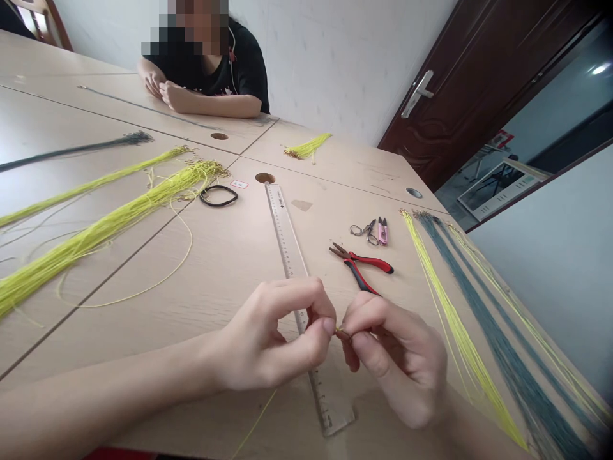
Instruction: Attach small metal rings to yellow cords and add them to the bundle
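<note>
Though it is mostly hidden, left hand (282, 335) and right hand (405, 361) pinch yellow cord (340, 330) above a partly covered ruler (289, 236).

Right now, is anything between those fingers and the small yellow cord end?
Nothing visible: the left hand and right hand hold the yellow cord end, with the clear ruler below them rather than in between.

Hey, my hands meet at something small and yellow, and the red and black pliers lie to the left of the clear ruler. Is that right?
Not quite: the head view shows the red and black pliers lying to the right of the clear ruler, not the left. Your left hand and right hand do meet at the small yellow piece.
</note>
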### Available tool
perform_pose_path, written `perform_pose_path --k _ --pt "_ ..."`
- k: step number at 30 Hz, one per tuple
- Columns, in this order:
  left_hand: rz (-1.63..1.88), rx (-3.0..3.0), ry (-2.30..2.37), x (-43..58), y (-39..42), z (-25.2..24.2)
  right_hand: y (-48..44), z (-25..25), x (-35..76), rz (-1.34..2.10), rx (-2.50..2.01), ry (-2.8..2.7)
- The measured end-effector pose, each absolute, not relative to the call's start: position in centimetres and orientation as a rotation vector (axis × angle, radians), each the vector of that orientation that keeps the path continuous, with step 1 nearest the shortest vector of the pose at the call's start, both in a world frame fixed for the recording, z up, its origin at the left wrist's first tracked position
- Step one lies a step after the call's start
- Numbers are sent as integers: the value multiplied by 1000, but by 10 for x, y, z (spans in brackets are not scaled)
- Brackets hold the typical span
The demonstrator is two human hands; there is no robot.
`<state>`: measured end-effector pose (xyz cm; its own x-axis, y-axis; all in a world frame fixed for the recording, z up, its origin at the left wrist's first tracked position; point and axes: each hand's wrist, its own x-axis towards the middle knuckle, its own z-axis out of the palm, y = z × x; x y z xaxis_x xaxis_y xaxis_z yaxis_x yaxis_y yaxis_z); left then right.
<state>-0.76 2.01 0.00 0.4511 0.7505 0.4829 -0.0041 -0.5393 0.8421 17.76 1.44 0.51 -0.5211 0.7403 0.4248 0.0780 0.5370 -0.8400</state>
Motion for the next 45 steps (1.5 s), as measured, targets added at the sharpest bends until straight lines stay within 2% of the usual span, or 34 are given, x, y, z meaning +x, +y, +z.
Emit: perform_pose_path --k 16,27,39,45 --pt "1087 1840 530 -8 17 1 13 0 174 1073 -647 -1865" --pt "1077 1941 573 -6 18 2 26 7 177 1455 -809 -1361" --pt "1181 2093 442 -2 17 3 43 0 180 1439 -916 -1219" --pt "1355 2297 266 3 14 -4 62 12 185 1241 -954 -1100"
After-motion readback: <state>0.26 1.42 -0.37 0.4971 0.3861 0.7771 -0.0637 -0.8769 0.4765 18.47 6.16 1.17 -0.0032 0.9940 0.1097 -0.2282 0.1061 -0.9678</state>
